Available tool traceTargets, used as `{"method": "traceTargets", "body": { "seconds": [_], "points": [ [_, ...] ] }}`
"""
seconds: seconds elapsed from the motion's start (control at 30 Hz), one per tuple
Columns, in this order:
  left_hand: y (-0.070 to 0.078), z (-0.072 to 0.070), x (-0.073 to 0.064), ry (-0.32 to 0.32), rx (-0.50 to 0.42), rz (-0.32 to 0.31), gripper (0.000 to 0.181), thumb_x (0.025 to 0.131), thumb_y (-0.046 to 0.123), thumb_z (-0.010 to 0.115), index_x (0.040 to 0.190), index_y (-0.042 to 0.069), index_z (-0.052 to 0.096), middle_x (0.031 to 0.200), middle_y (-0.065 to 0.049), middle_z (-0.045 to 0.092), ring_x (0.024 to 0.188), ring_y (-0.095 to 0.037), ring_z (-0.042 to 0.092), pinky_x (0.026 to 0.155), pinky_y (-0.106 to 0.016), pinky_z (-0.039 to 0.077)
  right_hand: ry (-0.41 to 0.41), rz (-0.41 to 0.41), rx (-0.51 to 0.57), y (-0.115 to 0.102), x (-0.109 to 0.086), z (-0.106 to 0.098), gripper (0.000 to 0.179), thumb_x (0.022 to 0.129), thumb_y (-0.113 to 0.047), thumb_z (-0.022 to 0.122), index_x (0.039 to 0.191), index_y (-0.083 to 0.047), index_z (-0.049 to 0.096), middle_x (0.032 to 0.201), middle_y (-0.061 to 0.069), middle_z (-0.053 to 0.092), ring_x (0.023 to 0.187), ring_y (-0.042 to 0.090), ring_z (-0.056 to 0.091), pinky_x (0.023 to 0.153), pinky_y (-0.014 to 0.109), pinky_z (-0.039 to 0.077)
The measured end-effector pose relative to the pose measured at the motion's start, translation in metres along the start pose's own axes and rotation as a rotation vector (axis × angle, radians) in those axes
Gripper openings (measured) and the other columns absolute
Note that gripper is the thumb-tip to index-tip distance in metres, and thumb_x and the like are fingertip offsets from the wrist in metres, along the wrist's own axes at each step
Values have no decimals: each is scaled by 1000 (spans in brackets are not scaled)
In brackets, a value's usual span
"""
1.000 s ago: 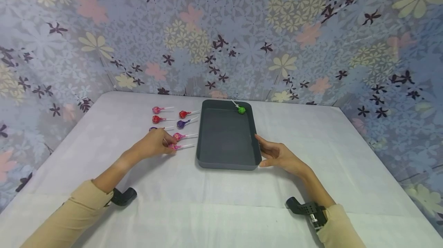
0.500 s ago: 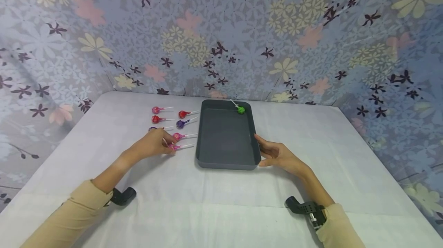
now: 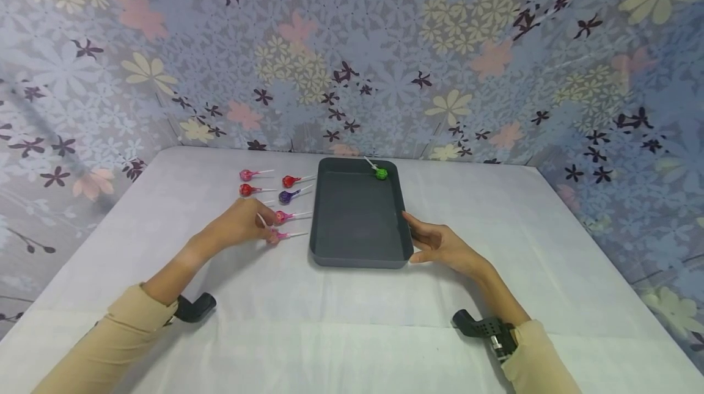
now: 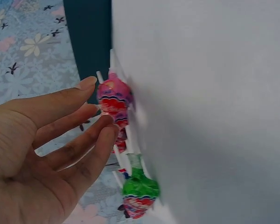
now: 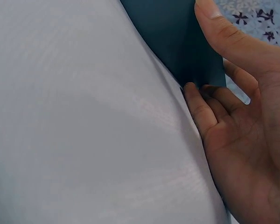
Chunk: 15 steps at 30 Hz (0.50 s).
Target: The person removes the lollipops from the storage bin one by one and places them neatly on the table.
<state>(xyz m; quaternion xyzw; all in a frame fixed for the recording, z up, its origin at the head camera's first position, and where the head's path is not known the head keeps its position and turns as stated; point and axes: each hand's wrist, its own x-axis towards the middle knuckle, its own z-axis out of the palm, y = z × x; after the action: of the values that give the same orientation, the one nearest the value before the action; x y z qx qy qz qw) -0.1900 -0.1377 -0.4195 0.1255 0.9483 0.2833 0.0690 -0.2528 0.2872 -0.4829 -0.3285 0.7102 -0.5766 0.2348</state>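
My left hand [image 3: 242, 223] reaches over the lollipops, its fingertips around the head of the nearest pink lollipop [image 3: 276, 236]. In the left wrist view a gap shows between thumb and fingers, and the pink lollipop [image 4: 115, 100] lies just beyond the fingertips; no firm grip shows. Under this hand is a green lollipop [image 4: 140, 191], hidden in the head view except perhaps its stick. My right hand [image 3: 448, 250] touches the right side of a dark grey tray [image 3: 360, 262], fingers along the wall and thumb near the front corner. Another green lollipop [image 3: 381, 173] leans in the tray's far right corner.
Left of the tray lie more lollipops: a pink one [image 3: 245, 175], two red ones, a purple one [image 3: 285, 197] and a second pink one [image 3: 281, 217]. A white cloth [image 3: 352, 333] covers the table. Behind it hangs a flowered backdrop [image 3: 385, 64].
The left hand has shifted very slightly, and a white stick now shows in the gap between its thumb and fingers. The right hand and the tray look the same.
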Motion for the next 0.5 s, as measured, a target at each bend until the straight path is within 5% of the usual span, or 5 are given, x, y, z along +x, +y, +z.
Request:
{"method": "traceTargets", "body": {
  "seconds": [0.27, 0.5],
  "points": [
    [16, -5, 6, 59, -11, 34, 31, 84, 12, 77, 110, -3, 72, 103, -16, 73, 87, -25, 67, 74, -32, 59, -3, -9, 5, 1, 1, 0, 92, 83, -3, 75, 154, -2, 17, 164, 13, 4, 148, 36, 11, 108, 16, 35],
    [40, -2, 30, 67, -29, 80, 27, 85, 14, 76, 108, -1, 73, 99, -12, 74, 81, -20, 68, 69, -28, 59, 4, -14, 4, 1, 1, -1, 93, 82, -3, 76, 154, -1, 18, 163, 15, 4, 148, 38, 11, 108, 17, 35]
  ]
}}
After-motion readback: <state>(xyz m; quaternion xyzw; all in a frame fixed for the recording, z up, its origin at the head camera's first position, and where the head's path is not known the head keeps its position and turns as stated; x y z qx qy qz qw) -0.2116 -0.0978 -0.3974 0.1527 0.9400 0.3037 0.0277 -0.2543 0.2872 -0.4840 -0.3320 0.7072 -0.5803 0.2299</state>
